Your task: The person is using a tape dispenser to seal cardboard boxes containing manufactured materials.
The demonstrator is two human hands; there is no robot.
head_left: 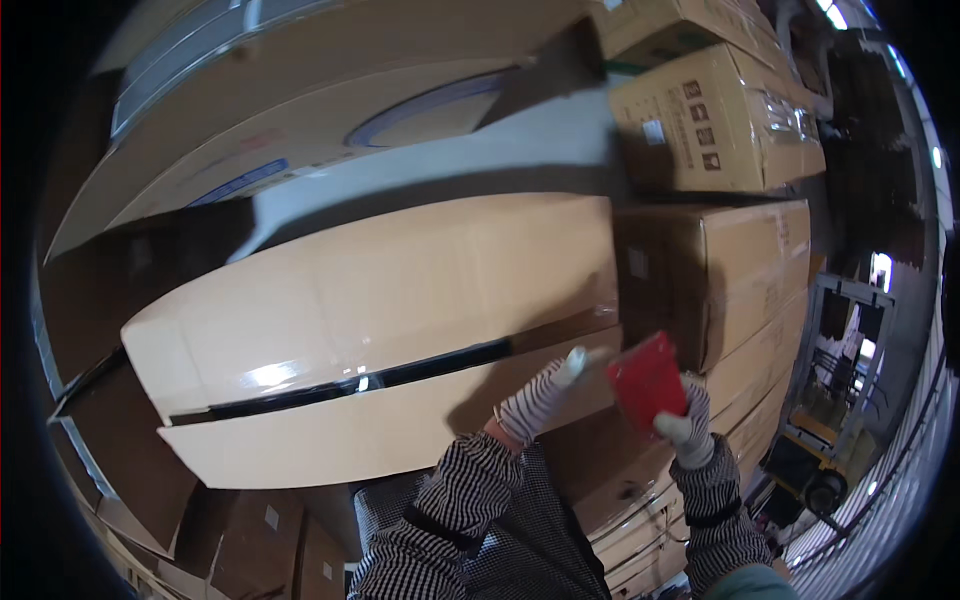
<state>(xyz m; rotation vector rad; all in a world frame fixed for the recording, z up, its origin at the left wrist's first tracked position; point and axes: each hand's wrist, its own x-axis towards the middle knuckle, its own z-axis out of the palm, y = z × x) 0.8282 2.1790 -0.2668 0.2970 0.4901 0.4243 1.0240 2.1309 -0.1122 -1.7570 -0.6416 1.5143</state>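
Observation:
My right hand, in a white glove, grips a red, flat-faced object whose exact kind I cannot make out. Just left of it, my left hand, in a striped glove with pale fingertips, is held closed over the right end of a large cardboard box. Whatever its fingertips pinch, if anything, is too small to name. Along the box's top, a dark gap runs between the main panel and the near flap. Shiny clear film or tape glints on the box's left part.
Stacked cartons stand at the right, with another printed carton behind them. A long carton lies beyond the big box across a strip of grey floor. More cartons are at the lower left. A wheeled metal cart is at far right.

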